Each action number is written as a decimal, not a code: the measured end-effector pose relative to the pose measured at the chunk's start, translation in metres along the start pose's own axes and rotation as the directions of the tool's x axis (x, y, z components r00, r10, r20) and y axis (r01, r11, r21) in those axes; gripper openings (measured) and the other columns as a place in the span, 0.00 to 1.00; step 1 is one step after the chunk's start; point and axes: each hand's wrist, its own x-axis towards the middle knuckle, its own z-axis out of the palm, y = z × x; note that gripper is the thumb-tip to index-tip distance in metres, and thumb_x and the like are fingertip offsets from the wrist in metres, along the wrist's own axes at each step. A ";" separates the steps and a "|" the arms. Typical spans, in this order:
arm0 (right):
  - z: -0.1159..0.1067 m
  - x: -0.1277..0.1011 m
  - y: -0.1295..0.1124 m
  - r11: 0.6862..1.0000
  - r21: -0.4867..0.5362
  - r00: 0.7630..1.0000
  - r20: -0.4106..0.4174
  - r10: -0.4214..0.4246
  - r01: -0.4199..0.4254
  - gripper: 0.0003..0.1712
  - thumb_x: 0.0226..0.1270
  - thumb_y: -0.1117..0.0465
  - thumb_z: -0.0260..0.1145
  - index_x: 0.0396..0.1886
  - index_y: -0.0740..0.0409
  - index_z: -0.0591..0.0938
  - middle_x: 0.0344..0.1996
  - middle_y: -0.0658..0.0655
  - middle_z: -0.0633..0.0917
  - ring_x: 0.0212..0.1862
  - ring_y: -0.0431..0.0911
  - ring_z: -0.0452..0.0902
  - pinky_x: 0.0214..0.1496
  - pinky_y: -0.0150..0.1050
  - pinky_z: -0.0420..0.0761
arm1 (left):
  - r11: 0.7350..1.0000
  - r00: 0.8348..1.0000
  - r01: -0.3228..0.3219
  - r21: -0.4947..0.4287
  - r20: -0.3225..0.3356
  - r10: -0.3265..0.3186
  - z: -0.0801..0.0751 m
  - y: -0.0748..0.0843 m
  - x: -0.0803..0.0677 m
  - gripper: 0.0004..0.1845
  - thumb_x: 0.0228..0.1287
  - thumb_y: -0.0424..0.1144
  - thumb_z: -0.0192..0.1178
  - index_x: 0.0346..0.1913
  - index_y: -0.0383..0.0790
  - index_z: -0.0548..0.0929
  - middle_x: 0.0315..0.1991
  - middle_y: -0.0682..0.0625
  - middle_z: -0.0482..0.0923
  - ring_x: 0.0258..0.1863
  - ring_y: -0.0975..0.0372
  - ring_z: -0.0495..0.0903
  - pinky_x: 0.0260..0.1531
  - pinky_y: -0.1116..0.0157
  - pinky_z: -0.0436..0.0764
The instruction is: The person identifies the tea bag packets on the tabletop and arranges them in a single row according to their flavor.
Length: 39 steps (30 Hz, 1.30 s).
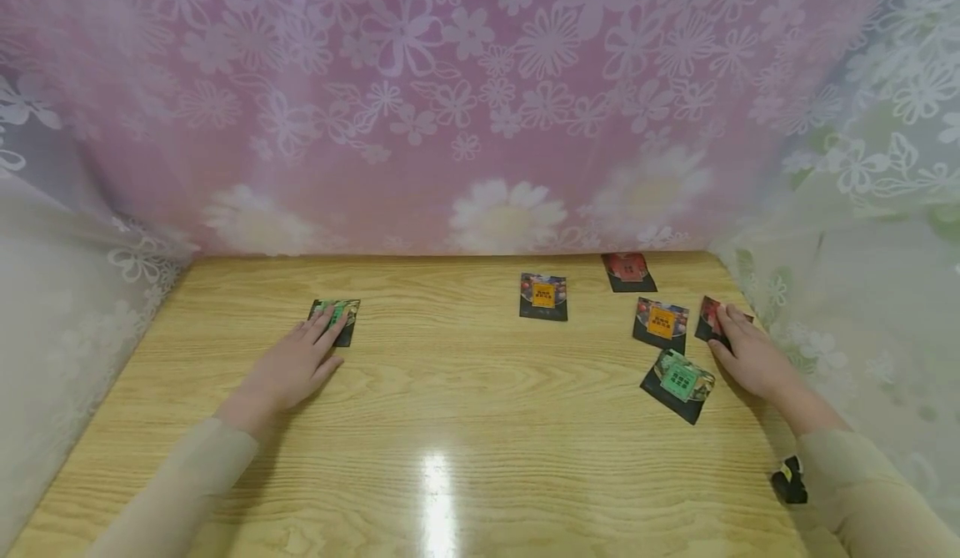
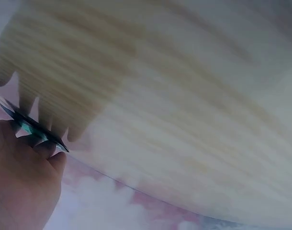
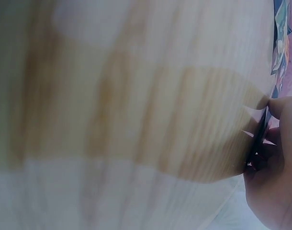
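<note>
Green packet (image 1: 347, 334), red packet (image 1: 707, 322) beneath hands (image 1: 296, 364) (image 1: 753, 364)

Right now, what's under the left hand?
The left hand has a green-labelled black packet under its fingers, on the table. The packet's right part shows; the fingers cover some of its front, and whatever lies beneath the packet cannot be seen.

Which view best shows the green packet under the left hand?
The head view: it shows the green packet from above, though the left hand covers part of it. The left wrist view shows it only nearly edge-on, as a thin, dim strip; the right wrist view does not show it.
</note>
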 end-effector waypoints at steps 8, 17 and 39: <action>-0.001 -0.001 -0.001 1.000 -0.003 1.000 -0.001 0.005 -0.005 0.41 0.90 0.52 0.46 0.83 0.79 0.47 0.79 0.87 0.49 0.80 0.80 0.45 0.76 0.78 0.55 | 0.999 0.999 0.023 -0.034 0.029 -0.022 -0.005 -0.021 -0.006 0.38 0.87 0.53 0.46 0.86 0.33 0.52 0.85 0.29 0.47 0.84 0.35 0.51 0.83 0.37 0.55; 0.001 -0.001 0.001 1.000 -0.015 1.000 -0.012 0.007 -0.007 0.41 0.90 0.52 0.47 0.83 0.79 0.47 0.78 0.86 0.50 0.80 0.80 0.46 0.76 0.78 0.56 | 0.997 0.996 0.062 -0.037 0.066 -0.059 -0.008 -0.030 -0.010 0.39 0.87 0.56 0.44 0.87 0.36 0.49 0.86 0.30 0.44 0.85 0.36 0.49 0.84 0.38 0.51; 0.000 0.000 0.001 1.000 -0.006 1.000 -0.009 0.002 -0.002 0.41 0.91 0.52 0.46 0.83 0.80 0.46 0.79 0.86 0.49 0.80 0.80 0.45 0.77 0.78 0.55 | 0.984 0.982 -0.179 0.012 -0.053 0.179 -0.011 0.015 0.019 0.33 0.85 0.47 0.51 0.83 0.34 0.62 0.85 0.35 0.55 0.85 0.40 0.53 0.84 0.40 0.55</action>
